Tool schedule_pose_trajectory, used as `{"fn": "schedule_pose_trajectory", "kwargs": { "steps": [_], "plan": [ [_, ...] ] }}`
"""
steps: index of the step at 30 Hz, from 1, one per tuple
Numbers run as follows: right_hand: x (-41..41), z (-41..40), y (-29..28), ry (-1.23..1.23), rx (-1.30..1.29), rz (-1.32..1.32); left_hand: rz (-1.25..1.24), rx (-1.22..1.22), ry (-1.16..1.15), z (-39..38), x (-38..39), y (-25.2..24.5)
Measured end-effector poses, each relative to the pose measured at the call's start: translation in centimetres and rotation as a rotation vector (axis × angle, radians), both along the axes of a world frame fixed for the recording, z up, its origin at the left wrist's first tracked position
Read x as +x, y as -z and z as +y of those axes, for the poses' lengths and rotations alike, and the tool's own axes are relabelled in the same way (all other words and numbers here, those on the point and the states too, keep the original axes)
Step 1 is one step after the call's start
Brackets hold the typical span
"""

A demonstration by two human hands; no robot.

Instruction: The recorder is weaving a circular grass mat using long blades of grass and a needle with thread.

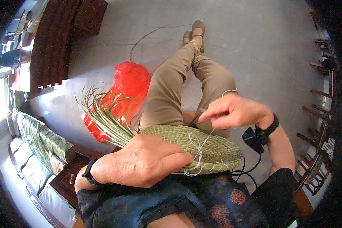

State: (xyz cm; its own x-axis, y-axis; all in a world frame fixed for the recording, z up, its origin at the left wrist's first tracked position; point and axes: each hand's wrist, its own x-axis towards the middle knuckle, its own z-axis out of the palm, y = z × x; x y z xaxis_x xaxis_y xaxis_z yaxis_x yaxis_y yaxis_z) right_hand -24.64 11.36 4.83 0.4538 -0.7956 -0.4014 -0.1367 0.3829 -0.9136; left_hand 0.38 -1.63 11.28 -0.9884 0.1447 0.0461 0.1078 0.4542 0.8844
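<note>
A coiled grass mat or shallow basket (216, 145) lies on my lap, its green coils bound with white stitches. My left hand (151, 159) grips its near left edge, thumb and fingers closed over the rim. From under that hand, a bundle of long loose grass blades (114, 128) fans out to the upper left. White thread (199, 151) lies tangled across the near rim, and one strand rises towards my right hand (230, 112). That hand is slightly blurred above the far right of the weave, its fingertips pinched on the thread; whether a needle is there is too small to tell.
A red plastic bag (131, 82) rests on the grey floor (259, 42) beside my left leg. Dark wooden furniture (51, 42) stands at upper left, a cushioned seat (34, 171) at lower left. Wooden chairs (319, 165) line the right. A black cable (256, 165) hangs near my right wrist.
</note>
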Motion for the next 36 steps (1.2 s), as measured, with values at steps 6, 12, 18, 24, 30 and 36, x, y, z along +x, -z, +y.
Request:
{"fn": "schedule_pose_trajectory", "kwargs": {
  "steps": [6, 12, 18, 24, 30, 36],
  "plan": [
    [0.5, 2.6, 1.9, -0.089, 0.111, -0.172, -0.02, -0.017, -0.002, 0.0, 0.1, -0.2],
    [-8.1, 6.4, 9.6, 0.344, -0.351, 1.137, -0.003, 0.001, -0.01, 0.0, 0.1, -0.1],
    [-15.0, 7.8, 11.0, 0.331, 0.06, 1.825, 0.059, 0.028, -0.057, 0.3, 0.1, 0.5],
    [-1.8, 2.6, 4.4, -0.002, -0.209, 0.08, -0.003, -0.043, 0.085, -0.5, -0.3, 0.2],
    [3.5, 0.8, -0.1, -0.175, 0.0, -0.209, -0.052, 0.013, 0.114, -0.6, 0.2, -0.2],
    [-0.6, 0.1, 1.0, 0.123, -0.103, 0.481, 0.021, 0.046, 0.076, -0.7, 0.5, 0.3]
  ]
}}
